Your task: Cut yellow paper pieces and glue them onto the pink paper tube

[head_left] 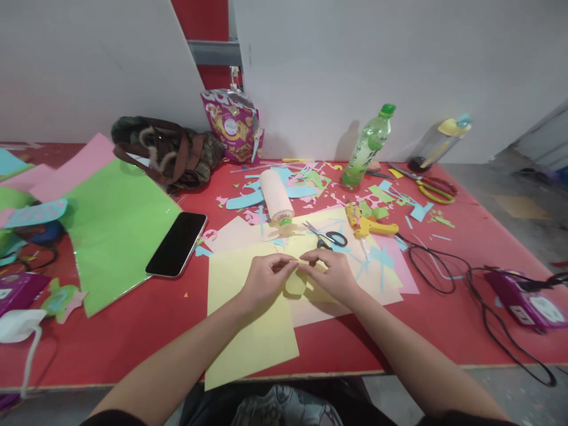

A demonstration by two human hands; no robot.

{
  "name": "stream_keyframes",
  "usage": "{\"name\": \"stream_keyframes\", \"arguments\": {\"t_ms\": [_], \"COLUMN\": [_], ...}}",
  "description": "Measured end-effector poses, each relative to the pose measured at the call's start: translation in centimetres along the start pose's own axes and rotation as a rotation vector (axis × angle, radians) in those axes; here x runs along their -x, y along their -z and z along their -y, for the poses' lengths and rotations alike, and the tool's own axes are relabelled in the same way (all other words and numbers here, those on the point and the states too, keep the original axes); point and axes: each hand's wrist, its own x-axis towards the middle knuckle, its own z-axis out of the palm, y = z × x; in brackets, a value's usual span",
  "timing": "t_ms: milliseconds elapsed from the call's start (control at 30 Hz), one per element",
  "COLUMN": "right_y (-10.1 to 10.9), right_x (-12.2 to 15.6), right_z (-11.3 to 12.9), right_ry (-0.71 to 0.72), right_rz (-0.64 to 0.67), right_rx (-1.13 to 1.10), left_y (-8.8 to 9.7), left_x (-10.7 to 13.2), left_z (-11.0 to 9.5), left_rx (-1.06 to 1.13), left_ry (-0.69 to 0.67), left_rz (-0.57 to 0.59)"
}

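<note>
My left hand (270, 276) and my right hand (331, 273) meet over the paper sheets, thumbs and forefingers pinched together. Between the fingertips is a small piece of yellow paper (294, 287), partly covered by the fingers. Beneath my left forearm lies a pale yellow sheet (252, 340). Just beyond my right hand rest black-handled scissors (326, 235), blades apart. A yellow glue gun (370, 225) lies farther to the right. Behind the hands, a paper-wrapped bottle (276, 195) lies on its side with a green cap.
Coloured scraps (310, 180) cover the back of the red table (168, 331). A phone (176, 245) overlaps green sheets (119, 231) on the left. A green bottle (369, 145) stands behind. Cables run to a purple power strip (528, 300) on the right.
</note>
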Motion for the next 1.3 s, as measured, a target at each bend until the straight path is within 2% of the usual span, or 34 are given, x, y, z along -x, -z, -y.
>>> {"name": "stream_keyframes", "arguments": {"t_ms": [467, 767, 1067, 1300], "right_y": [0.10, 0.42, 0.32, 0.20], "right_x": [-0.06, -0.26, -0.16, -0.04], "right_z": [0.30, 0.57, 0.18, 0.19], "right_ry": [-0.108, -0.209, -0.163, -0.085], "right_rz": [0.065, 0.098, 0.092, 0.083], "right_rx": [-0.077, -0.106, -0.192, -0.110], "left_y": [-0.02, -0.02, -0.03, 0.00], "left_x": [0.12, -0.02, 0.00, 0.24], "left_z": [0.33, 0.12, 0.10, 0.54], "left_rx": [0.033, 0.048, 0.071, -0.053], "left_ry": [0.008, 0.008, -0.013, -0.131], "left_rz": [0.026, 0.002, -0.039, -0.026]}}
